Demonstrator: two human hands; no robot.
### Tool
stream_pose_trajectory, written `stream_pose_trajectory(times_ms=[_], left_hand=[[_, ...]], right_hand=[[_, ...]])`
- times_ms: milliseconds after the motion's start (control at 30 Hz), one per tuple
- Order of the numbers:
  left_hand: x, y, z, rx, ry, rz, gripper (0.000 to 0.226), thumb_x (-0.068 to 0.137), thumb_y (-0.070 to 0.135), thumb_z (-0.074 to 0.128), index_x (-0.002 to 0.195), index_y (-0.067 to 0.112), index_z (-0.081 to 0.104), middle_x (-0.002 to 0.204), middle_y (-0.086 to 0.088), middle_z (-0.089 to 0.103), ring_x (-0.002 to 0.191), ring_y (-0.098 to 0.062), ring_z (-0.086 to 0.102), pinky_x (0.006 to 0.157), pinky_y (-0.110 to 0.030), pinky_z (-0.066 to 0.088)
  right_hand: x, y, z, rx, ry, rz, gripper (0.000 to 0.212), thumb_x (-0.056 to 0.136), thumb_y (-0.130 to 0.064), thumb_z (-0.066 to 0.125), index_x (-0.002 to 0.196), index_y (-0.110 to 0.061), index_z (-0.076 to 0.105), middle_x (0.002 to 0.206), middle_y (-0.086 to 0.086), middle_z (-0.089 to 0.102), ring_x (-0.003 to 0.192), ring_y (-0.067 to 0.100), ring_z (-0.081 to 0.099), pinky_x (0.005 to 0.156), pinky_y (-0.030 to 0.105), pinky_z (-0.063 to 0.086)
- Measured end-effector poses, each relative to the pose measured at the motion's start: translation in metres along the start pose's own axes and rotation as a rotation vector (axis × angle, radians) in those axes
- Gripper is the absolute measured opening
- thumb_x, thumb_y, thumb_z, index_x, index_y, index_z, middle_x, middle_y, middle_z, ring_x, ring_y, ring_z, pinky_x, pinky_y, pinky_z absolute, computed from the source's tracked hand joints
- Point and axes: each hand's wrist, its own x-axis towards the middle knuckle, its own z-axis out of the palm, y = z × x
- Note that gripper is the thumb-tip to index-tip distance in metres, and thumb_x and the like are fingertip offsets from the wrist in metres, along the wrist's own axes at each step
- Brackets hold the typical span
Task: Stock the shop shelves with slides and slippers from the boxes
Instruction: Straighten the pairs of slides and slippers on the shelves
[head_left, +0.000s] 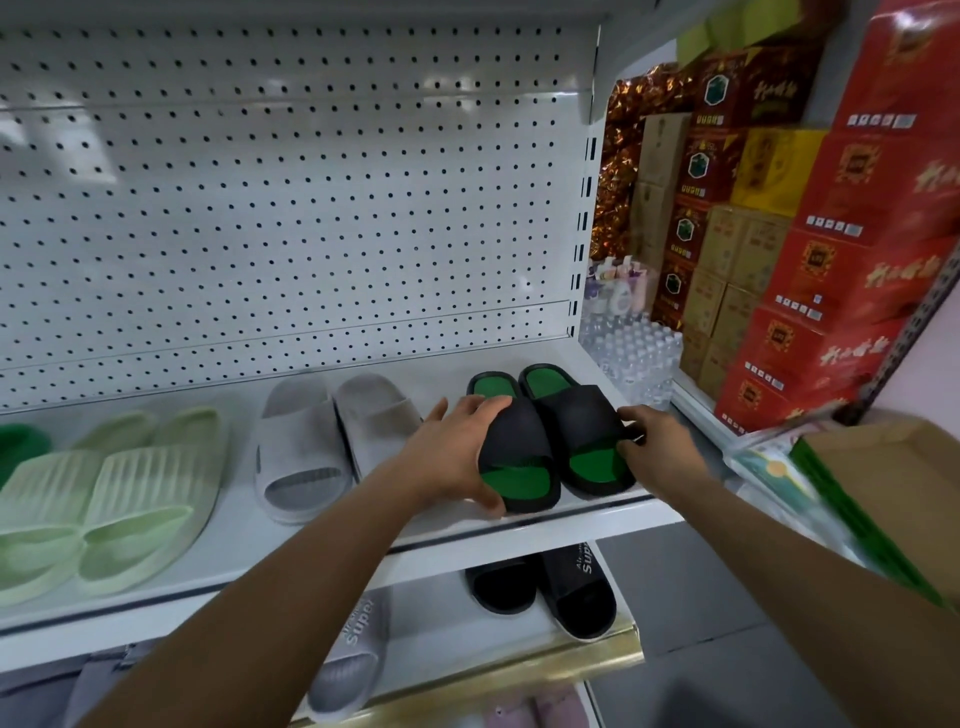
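Setting pair of black foam slides with green footbeds (550, 441) on white metal shelf (311, 540), right end, beside grey slides (332, 441). Left hand (452, 457) curled round left slide; right hand (654, 441) pinching right slide's edge. Best squared flush to shelf lip, heels level.

**Slides counted on the shelf**

On the white shelf (291, 540) stood two black-and-green slides (550, 431), two grey slides (332, 441) and four pale green slides (104, 499). Below that shelf were two black slides (545, 592) and one grey "Super" slide (353, 660).
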Motion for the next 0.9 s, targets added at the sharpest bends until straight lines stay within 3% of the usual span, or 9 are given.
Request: stream_pose_trajectory(times_ms=[100,233,400,500,633,900], left_hand=[[0.007,0.007,-0.002,-0.063,-0.004,0.005,0.125,0.058,0.036,0.091,0.155,0.029,0.011,0.158,-0.001,0.020,0.143,-0.024,0.024,0.122,-0.041,0.013],[0.018,0.008,-0.002,-0.069,-0.030,0.012,0.128,0.057,0.038,0.091,0.155,0.027,0.010,0.159,-0.001,0.019,0.142,-0.021,0.027,0.120,-0.039,0.020],[0.024,-0.001,0.000,-0.129,-0.020,0.001,0.130,0.055,0.042,0.092,0.155,0.029,0.010,0.159,0.002,0.023,0.139,-0.020,0.034,0.111,-0.034,0.034],[0.026,0.000,0.002,-0.139,0.001,0.001,0.129,0.055,0.042,0.092,0.155,0.028,0.012,0.158,0.003,0.025,0.138,-0.019,0.036,0.110,-0.033,0.036],[0.026,0.002,0.004,-0.132,0.019,-0.010,0.129,0.054,0.045,0.091,0.155,0.027,0.012,0.158,0.002,0.027,0.137,-0.020,0.038,0.109,-0.034,0.037],[0.027,0.004,0.004,-0.140,0.009,-0.025,0.128,0.057,0.042,0.091,0.156,0.024,0.011,0.159,0.002,0.023,0.140,-0.019,0.033,0.108,-0.030,0.033]], right_hand=[[0.007,0.005,-0.006,-0.005,0.026,0.024,0.043,0.087,-0.002,0.058,0.130,-0.010,0.057,0.111,0.011,0.067,0.095,0.024,0.063,0.087,0.037,0.053],[0.012,0.013,-0.011,0.065,0.023,0.049,0.036,0.085,-0.001,0.062,0.119,-0.010,0.065,0.105,0.008,0.069,0.093,0.023,0.065,0.082,0.028,0.049],[0.013,0.015,-0.014,0.186,0.015,0.071,0.035,0.084,0.005,0.065,0.118,-0.004,0.065,0.105,0.009,0.069,0.091,0.019,0.062,0.085,0.028,0.048],[0.016,0.016,-0.015,0.201,0.013,0.081,0.038,0.083,0.005,0.066,0.120,-0.005,0.065,0.109,0.009,0.069,0.093,0.019,0.063,0.089,0.029,0.049],[0.017,0.014,-0.017,0.180,0.010,0.062,0.033,0.083,0.006,0.065,0.114,-0.006,0.068,0.098,0.006,0.068,0.087,0.018,0.061,0.082,0.026,0.046],[0.018,0.014,-0.018,0.157,-0.013,0.043,0.034,0.084,0.006,0.063,0.115,-0.007,0.068,0.103,0.011,0.069,0.089,0.019,0.061,0.083,0.028,0.046]])
